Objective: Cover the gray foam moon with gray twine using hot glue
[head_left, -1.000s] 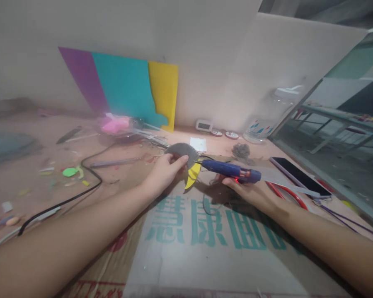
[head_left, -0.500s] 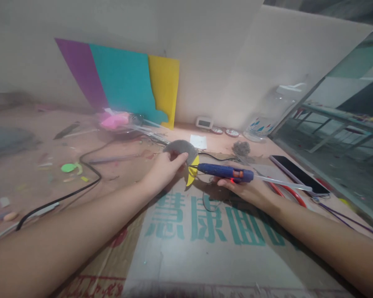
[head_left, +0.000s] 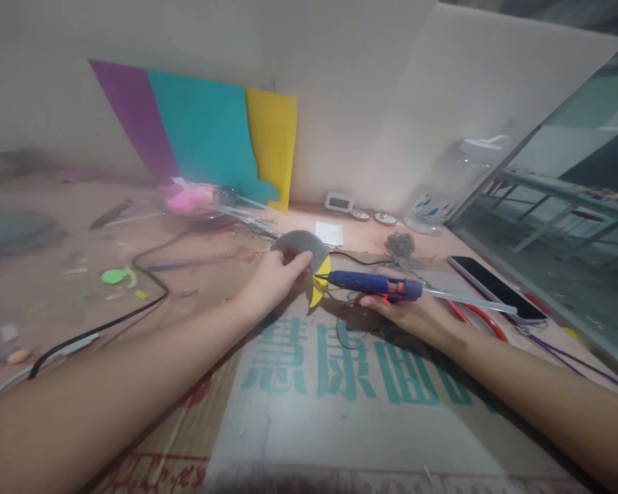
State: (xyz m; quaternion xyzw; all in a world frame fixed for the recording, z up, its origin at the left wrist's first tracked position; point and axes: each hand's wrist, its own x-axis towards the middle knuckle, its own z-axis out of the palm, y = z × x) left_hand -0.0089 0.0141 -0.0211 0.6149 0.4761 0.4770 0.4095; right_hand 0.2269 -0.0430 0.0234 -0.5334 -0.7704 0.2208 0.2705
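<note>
Between the thumb and fingers of my left hand is a grey crescent-shaped piece, held above the printed cardboard. A yellow strip covers part of its lower right end. My right hand is closed around a blue hot glue gun, whose red light glows. The gun points left, and its nozzle meets or nearly meets the yellow strip; I cannot tell if they touch. A clear glue stick juts out of the gun's back. The gun's handle is mostly hidden by my hand.
Red-handled scissors and a phone lie on the right. Behind stand a clear bottle, a small white clock and coloured sheets. A black cable and scraps lie left. Printed cardboard spreads in front.
Almost nothing differs. The glue gun's nozzle stays at the yellow strip, and both hands keep their hold. The whole view has shifted very slightly.
</note>
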